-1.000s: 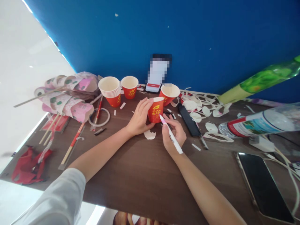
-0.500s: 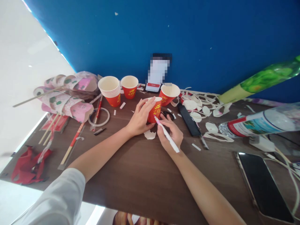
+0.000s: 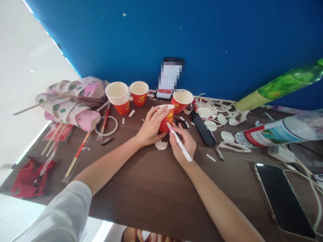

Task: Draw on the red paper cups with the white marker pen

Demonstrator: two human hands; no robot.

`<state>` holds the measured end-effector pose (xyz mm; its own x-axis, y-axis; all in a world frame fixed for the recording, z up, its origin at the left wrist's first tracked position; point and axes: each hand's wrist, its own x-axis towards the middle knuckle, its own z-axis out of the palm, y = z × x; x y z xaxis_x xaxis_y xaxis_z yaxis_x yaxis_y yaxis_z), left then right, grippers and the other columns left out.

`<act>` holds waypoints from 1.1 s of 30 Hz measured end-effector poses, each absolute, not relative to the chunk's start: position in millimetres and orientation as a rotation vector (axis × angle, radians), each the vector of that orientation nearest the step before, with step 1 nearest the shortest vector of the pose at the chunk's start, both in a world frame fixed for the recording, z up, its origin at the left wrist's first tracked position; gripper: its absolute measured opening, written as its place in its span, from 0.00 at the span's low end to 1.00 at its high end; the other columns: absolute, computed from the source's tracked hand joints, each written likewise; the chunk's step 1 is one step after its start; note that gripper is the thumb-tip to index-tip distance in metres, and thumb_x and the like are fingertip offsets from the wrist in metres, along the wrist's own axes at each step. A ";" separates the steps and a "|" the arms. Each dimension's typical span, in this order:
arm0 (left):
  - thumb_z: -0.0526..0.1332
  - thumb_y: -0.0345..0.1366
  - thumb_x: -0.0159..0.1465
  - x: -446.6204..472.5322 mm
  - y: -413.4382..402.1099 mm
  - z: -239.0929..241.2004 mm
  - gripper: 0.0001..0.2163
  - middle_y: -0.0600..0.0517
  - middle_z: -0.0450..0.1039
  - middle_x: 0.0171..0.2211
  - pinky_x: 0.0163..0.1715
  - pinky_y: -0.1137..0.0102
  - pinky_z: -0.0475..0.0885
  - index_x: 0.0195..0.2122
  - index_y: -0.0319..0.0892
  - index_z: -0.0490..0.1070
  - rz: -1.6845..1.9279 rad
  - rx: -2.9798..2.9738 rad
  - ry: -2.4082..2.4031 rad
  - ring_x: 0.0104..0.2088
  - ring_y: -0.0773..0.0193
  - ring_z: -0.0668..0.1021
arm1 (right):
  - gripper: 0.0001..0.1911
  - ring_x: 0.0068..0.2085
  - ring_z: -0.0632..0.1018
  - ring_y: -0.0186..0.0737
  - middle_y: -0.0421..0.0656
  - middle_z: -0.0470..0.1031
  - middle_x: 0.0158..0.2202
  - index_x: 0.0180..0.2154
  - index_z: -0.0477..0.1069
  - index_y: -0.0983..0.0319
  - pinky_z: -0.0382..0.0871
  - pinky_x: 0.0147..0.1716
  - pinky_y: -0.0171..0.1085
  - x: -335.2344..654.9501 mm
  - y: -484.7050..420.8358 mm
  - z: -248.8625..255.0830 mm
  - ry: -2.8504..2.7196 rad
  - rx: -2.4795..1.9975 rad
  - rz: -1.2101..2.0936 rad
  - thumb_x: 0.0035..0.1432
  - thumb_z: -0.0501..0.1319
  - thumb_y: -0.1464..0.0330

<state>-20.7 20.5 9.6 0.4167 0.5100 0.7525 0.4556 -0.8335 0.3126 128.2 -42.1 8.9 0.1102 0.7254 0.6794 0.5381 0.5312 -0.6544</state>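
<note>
My left hand (image 3: 150,127) is wrapped round a red paper cup (image 3: 168,117) with yellow print, which stands upright on the brown table (image 3: 141,188). My right hand (image 3: 183,144) pinches a white marker pen (image 3: 179,143). Its pink tip touches the lower side of that cup. A white paper scrap (image 3: 160,145) lies on the table just below my left hand.
A stack of red cups (image 3: 119,97) and two single red cups (image 3: 139,92) stand at the back. A propped phone (image 3: 168,79) leans on the blue wall. Paper offcuts (image 3: 217,116), a black knife (image 3: 203,129), a lying bottle (image 3: 277,132) and a phone (image 3: 284,198) fill the right.
My right hand and the pen have shifted a little left along the cup's side. My left hand's fingers have moved up over the cup's rim.
</note>
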 end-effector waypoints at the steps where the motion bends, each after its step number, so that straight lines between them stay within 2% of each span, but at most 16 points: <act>1: 0.62 0.34 0.59 -20.7 20.4 9.5 0.36 0.40 0.59 0.61 0.61 0.47 0.54 0.65 0.44 0.42 1.402 2.592 0.891 0.63 0.48 0.60 | 0.09 0.46 0.81 0.45 0.43 0.81 0.40 0.41 0.73 0.58 0.71 0.56 0.53 128.1 -42.3 9.1 -1.547 -1.128 0.196 0.58 0.61 0.71; 8: 0.61 0.34 0.59 -21.5 19.3 10.3 0.36 0.39 0.58 0.61 0.60 0.46 0.57 0.65 0.43 0.43 1.374 2.617 0.925 0.62 0.46 0.61 | 0.08 0.47 0.81 0.46 0.47 0.80 0.42 0.41 0.73 0.59 0.76 0.50 0.48 127.9 -43.7 9.0 -1.483 -1.172 0.221 0.58 0.60 0.70; 13: 0.62 0.33 0.58 -22.0 20.2 10.8 0.36 0.39 0.58 0.61 0.60 0.46 0.58 0.65 0.41 0.44 1.404 2.636 0.908 0.62 0.47 0.62 | 0.07 0.46 0.81 0.45 0.46 0.80 0.41 0.41 0.72 0.59 0.77 0.48 0.46 126.9 -43.3 9.6 -1.449 -1.157 0.231 0.59 0.60 0.70; 17: 0.63 0.34 0.58 -22.5 20.3 9.8 0.39 0.37 0.51 0.63 0.60 0.48 0.60 0.66 0.42 0.40 1.430 2.590 0.892 0.63 0.46 0.60 | 0.07 0.46 0.81 0.45 0.46 0.80 0.41 0.41 0.71 0.59 0.77 0.48 0.45 126.6 -43.5 10.5 -1.440 -1.146 0.261 0.59 0.60 0.69; 21: 0.63 0.33 0.57 -22.5 19.8 8.4 0.44 0.36 0.50 0.62 0.59 0.48 0.61 0.67 0.41 0.33 1.388 2.545 0.947 0.63 0.44 0.59 | 0.12 0.47 0.81 0.46 0.46 0.80 0.43 0.45 0.71 0.59 0.72 0.54 0.51 131.0 -44.2 7.0 -1.443 -1.106 0.229 0.63 0.55 0.63; 24: 0.63 0.33 0.56 -22.2 20.7 7.1 0.44 0.37 0.53 0.60 0.60 0.45 0.58 0.67 0.42 0.33 1.379 2.561 0.962 0.63 0.42 0.59 | 0.19 0.45 0.81 0.47 0.45 0.81 0.36 0.49 0.69 0.59 0.65 0.58 0.57 135.1 -45.0 2.0 -1.501 -1.015 0.121 0.66 0.46 0.58; 26: 0.64 0.33 0.55 -22.0 21.7 6.3 0.45 0.37 0.54 0.59 0.60 0.43 0.57 0.67 0.41 0.35 1.393 2.571 0.964 0.63 0.40 0.57 | 0.16 0.44 0.81 0.46 0.43 0.81 0.33 0.49 0.68 0.59 0.67 0.57 0.57 135.6 -45.3 0.5 -1.501 -1.034 0.094 0.66 0.49 0.61; 29: 0.64 0.33 0.55 -21.7 22.2 5.9 0.44 0.38 0.53 0.58 0.60 0.43 0.57 0.67 0.42 0.35 1.390 2.570 0.938 0.63 0.40 0.57 | 0.15 0.42 0.82 0.45 0.44 0.81 0.35 0.49 0.67 0.59 0.70 0.54 0.55 132.8 -45.0 3.0 -1.510 -1.035 0.076 0.59 0.59 0.70; 33: 0.63 0.33 0.57 -21.7 21.0 6.2 0.43 0.38 0.48 0.59 0.60 0.46 0.60 0.67 0.44 0.36 1.346 2.557 0.940 0.62 0.42 0.58 | 0.12 0.42 0.82 0.48 0.45 0.81 0.37 0.40 0.72 0.59 0.73 0.52 0.55 128.8 -43.6 8.7 -1.591 -0.940 0.038 0.52 0.63 0.76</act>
<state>-21.7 21.0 6.2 0.4178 0.5645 0.7119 0.4739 -0.8039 0.3593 128.8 -43.6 8.7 0.0556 0.5776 0.8144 0.5377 0.6700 -0.5119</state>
